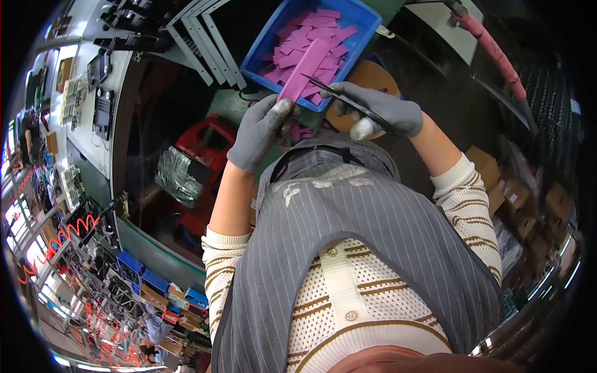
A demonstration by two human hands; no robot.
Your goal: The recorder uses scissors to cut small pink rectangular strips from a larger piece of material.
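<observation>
My left hand (pixel 264 127), in a grey glove, pinches the lower end of a long pink strip (pixel 305 69) that slants up over a blue bin. Wrapped around the handles of dark scissors (pixel 348 99) is my gloved right hand (pixel 379 112). The scissors point left, and their blade tips lie at the strip's right edge; whether the blades are parted I cannot make out. Beneath the strip, the blue bin (pixel 367 28) holds many small cut pink pieces (pixel 298 40). A few more pink pieces (pixel 301 132) lie below the bin, partly hidden by my left hand.
A round brown board (pixel 373 78) sits just right of the bin. Grey metal frames (pixel 205 43) lean at its left. A red plastic stool or crate (pixel 211 140) with a plastic-wrapped bundle (pixel 180 177) stands left of my arm. Cardboard boxes (pixel 516 199) are stacked at right.
</observation>
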